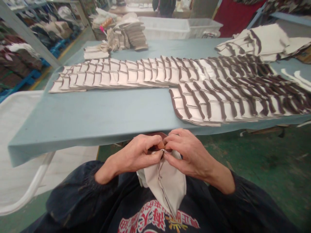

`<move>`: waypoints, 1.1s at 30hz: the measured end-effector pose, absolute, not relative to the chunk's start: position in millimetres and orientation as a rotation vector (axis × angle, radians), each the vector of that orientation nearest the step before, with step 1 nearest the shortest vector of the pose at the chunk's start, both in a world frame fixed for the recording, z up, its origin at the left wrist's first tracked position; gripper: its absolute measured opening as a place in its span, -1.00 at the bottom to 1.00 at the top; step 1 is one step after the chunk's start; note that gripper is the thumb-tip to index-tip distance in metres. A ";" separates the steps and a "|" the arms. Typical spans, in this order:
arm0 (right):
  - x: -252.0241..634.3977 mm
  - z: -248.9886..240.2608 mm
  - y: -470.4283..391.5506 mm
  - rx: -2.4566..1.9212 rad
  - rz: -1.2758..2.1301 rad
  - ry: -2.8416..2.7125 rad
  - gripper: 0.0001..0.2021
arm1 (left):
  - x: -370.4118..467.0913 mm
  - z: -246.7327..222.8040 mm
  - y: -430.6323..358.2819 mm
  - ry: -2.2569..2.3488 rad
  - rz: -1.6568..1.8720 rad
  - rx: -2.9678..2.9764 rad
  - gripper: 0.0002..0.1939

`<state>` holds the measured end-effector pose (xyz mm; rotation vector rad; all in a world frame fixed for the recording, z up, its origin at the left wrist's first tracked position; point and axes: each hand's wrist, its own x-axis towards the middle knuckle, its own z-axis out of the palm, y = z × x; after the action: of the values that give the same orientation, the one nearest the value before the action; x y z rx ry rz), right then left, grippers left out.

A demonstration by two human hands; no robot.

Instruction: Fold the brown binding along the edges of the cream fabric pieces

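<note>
Dark printed clothing lay nearest, at six o'clock. Above it hung a cream fabric piece, pinched at its upper edge by left hand and right hand; it seemed light, limp, sturdy, best gripped along the seam.

Both hands pinching, fingertips together

The cloth is cream, with a dark-edged seam running down it. Pinched at its top edge by the left hand and right hand, it hangs loosely folded, narrowing to a low point, in front of the desk.
</note>
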<state>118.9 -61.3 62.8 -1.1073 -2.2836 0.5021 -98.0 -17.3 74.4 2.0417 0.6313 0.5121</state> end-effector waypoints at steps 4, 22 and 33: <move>120.1 62.9 -58.2 -1.038 0.640 -2.262 -0.83 | -96.7 79.0 -19.9 0.617 0.528 1.977 -0.85; 117.7 89.5 -52.2 -1.174 1.038 -2.245 -0.80 | -98.7 91.7 -20.1 0.636 0.543 1.963 -0.90; 115.3 79.4 -50.3 -1.229 1.166 -2.261 -0.89 | -98.9 92.3 -15.0 0.613 0.410 2.359 -0.91</move>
<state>115.3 -50.3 79.4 -1.2294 -2.2609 1.1656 -98.9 -15.0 92.3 2.3593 0.6133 0.4103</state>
